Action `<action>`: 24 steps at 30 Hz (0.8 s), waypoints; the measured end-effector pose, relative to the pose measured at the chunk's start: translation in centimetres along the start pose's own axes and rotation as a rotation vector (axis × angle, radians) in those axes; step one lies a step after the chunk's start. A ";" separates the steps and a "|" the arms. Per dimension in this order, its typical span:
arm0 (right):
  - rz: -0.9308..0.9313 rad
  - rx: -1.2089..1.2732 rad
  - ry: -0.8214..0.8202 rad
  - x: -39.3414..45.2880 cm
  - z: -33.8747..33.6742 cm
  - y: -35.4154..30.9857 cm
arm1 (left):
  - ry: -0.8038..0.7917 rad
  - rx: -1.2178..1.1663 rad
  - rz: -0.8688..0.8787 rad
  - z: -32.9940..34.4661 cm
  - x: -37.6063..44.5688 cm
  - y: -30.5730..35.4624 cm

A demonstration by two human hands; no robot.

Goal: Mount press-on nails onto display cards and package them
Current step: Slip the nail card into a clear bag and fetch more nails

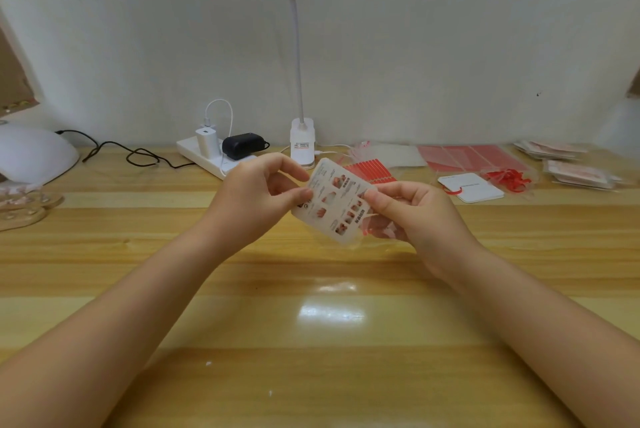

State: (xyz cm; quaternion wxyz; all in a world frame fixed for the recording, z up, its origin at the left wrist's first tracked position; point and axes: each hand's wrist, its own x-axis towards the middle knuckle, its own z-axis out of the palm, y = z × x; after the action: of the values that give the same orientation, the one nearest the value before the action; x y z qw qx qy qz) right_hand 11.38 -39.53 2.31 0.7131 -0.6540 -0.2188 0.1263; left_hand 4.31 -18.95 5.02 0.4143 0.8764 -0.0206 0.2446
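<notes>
A white display card (334, 202) printed with small nail pictures and text is held tilted above the wooden table (311, 306), partly inside a clear plastic bag (372, 232) with a red edge. My left hand (256, 199) pinches the card's left edge between thumb and fingers. My right hand (412, 216) pinches the card's right side together with the bag. The bag's lower part is hard to make out.
At the back right lie clear bags with red strips (374, 169), red sheets (474, 157), a white card with a red ring (471, 187) and packaged sets (578, 174). A clip lamp (302, 143), a power strip (207, 157) and a white nail lamp (34, 154) stand behind.
</notes>
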 end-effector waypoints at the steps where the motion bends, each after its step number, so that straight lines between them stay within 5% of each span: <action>1: 0.001 -0.006 0.006 0.0 0.0 0.0 | -0.019 -0.006 -0.002 0.0 0.0 0.0; 16: 0.072 0.116 0.063 0.3 -0.2 -0.1 | -0.075 -0.246 -0.170 2.2 -1.0 0.0; 24: 0.080 0.032 0.049 0.4 0.0 0.1 | -0.125 -0.176 -0.210 3.5 -1.4 -0.2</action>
State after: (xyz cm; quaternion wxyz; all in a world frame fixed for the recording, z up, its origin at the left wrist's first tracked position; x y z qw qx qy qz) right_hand 11.72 -39.38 2.23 0.7232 -0.6535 -0.1727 0.1421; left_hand 4.55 -21.59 2.37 0.5108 0.8475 0.0242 0.1423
